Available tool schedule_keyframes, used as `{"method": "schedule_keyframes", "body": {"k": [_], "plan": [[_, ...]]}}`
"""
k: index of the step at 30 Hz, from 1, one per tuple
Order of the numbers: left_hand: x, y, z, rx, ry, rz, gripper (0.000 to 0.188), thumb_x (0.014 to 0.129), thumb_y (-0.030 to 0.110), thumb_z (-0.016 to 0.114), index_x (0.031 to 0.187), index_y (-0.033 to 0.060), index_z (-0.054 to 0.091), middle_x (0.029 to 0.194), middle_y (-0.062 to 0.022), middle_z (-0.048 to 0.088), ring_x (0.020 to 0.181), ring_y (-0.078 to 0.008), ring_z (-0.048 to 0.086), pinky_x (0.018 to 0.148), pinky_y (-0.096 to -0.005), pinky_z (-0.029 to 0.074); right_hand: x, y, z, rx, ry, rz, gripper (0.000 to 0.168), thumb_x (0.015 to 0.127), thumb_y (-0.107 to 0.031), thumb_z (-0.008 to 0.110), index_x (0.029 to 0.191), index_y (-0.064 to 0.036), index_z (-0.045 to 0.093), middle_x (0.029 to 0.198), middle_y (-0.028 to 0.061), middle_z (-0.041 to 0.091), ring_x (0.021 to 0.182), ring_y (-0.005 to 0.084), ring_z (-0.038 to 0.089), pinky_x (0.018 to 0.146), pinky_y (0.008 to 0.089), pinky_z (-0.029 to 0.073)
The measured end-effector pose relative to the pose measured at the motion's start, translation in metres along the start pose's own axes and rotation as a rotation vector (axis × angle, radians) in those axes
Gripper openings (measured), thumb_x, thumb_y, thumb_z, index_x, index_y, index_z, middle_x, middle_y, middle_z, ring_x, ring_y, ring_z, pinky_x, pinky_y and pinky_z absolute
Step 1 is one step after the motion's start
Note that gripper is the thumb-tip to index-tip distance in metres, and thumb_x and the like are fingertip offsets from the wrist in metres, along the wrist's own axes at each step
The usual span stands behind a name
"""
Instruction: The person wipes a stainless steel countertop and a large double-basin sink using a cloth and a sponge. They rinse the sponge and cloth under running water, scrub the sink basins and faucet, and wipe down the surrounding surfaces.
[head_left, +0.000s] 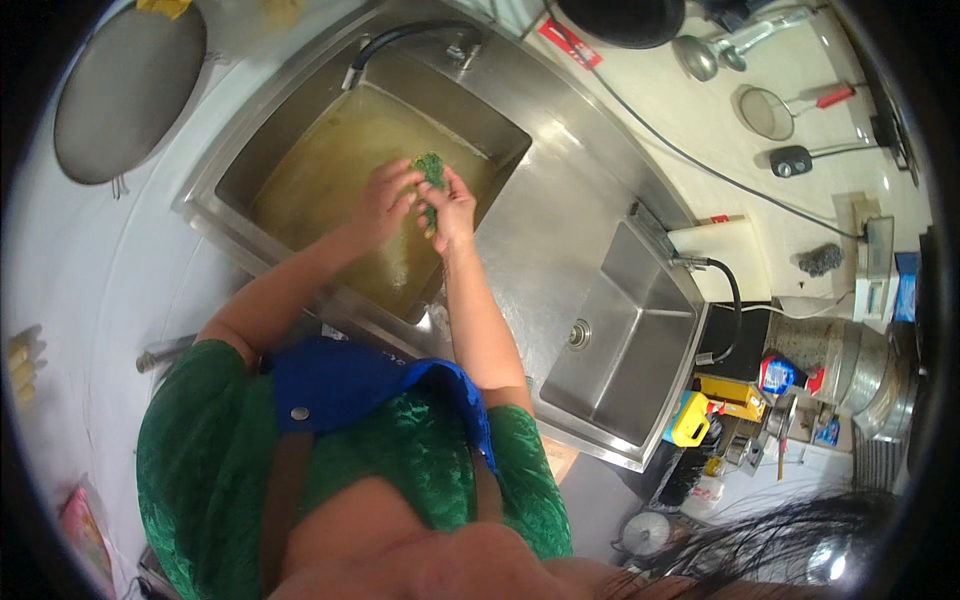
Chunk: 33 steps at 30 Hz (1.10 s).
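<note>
A crumpled green and yellow scouring sponge (430, 169) is gripped in my right hand (452, 210), with part of it sticking out below the fingers. My left hand (384, 201) is beside it, fingers spread and slightly blurred. Its fingertips are at the sponge's left edge; whether they touch it is hard to tell. Both hands are over the large stainless steel sink basin (251, 161), which holds cloudy yellowish water (330, 172).
A black flexible faucet (409, 28) arches over the large basin. To the right is a smaller steel basin (637, 360) with a drain and its own hose faucet (731, 300). Ladles (699, 58) and a red-handled strainer (766, 112) hang on the wall. A yellow jug (690, 424) stands beyond the sink.
</note>
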<state>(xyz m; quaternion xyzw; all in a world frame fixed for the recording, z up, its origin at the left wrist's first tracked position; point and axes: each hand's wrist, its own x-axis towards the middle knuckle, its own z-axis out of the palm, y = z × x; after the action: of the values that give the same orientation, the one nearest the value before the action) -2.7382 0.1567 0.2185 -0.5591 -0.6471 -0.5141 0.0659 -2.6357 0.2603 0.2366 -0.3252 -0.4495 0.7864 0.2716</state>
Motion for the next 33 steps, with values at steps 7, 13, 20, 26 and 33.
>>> {"method": "schedule_keyframes", "body": {"k": [7, 13, 20, 26, 33], "plan": [[-0.028, -0.013, -0.044, -0.414, -0.025, -0.56, 0.026, 0.081, 0.0, 0.051, 0.106, 0.004, 0.055, 0.109, -0.0116, 0.055, 0.095, -0.0224, 0.056, 0.08, -0.0316, 0.045, 0.019, -0.04, 0.026, -0.347, 0.198, 0.002, 0.022, 0.085, -0.024, 0.06, 0.074, -0.005, 0.054, 0.059, 0.0009, 0.049, 0.041, 0.0097, 0.041, 0.035, 0.0263, 0.032], [-0.058, -0.027, -0.067, -0.217, -0.015, -0.577, 0.02, 0.081, -0.001, 0.049, 0.097, 0.0051, 0.06, 0.097, -0.0112, 0.06, 0.086, -0.0211, 0.059, 0.075, -0.0294, 0.046, 0.069, -0.008, 0.005, -0.627, 0.351, -0.428, 0.043, 0.075, -0.03, 0.066, 0.06, 0.006, 0.049, 0.055, 0.0101, 0.049, 0.055, 0.0198, 0.045, 0.056, 0.0344, 0.04], [-0.094, -0.043, -0.092, -0.114, -0.027, -0.694, 0.018, 0.079, -0.001, 0.051, 0.091, 0.0053, 0.061, 0.086, -0.0122, 0.061, 0.08, -0.0249, 0.061, 0.07, -0.0311, 0.047, 0.056, -0.002, 0.032, -0.709, 0.297, -0.41, 0.035, 0.072, -0.023, 0.061, 0.055, 0.006, 0.051, 0.048, 0.0123, 0.044, 0.049, 0.0198, 0.041, 0.053, 0.0372, 0.04], [-0.11, -0.046, -0.09, -0.156, -0.057, -0.685, 0.01, 0.083, -0.001, 0.052, 0.091, 0.0022, 0.058, 0.087, -0.0042, 0.059, 0.082, -0.0114, 0.056, 0.07, -0.0249, 0.044, 0.047, 0.009, 0.037, -0.698, 0.268, -0.287, 0.037, 0.074, -0.025, 0.062, 0.054, 0.003, 0.05, 0.047, 0.0042, 0.046, 0.044, 0.0154, 0.037, 0.046, 0.034, 0.035], [-0.123, -0.046, -0.097, -0.201, -0.106, -0.793, 0.008, 0.081, 0.003, 0.056, 0.088, 0.002, 0.058, 0.082, -0.0055, 0.058, 0.078, -0.0135, 0.056, 0.068, -0.0273, 0.045, 0.034, 0.009, 0.035, -0.519, 0.094, 0.125, 0.059, 0.084, -0.054, 0.05, 0.099, 0.003, 0.056, 0.089, 0.0106, 0.058, 0.076, 0.0174, 0.053, 0.066, 0.0327, 0.043]]}}
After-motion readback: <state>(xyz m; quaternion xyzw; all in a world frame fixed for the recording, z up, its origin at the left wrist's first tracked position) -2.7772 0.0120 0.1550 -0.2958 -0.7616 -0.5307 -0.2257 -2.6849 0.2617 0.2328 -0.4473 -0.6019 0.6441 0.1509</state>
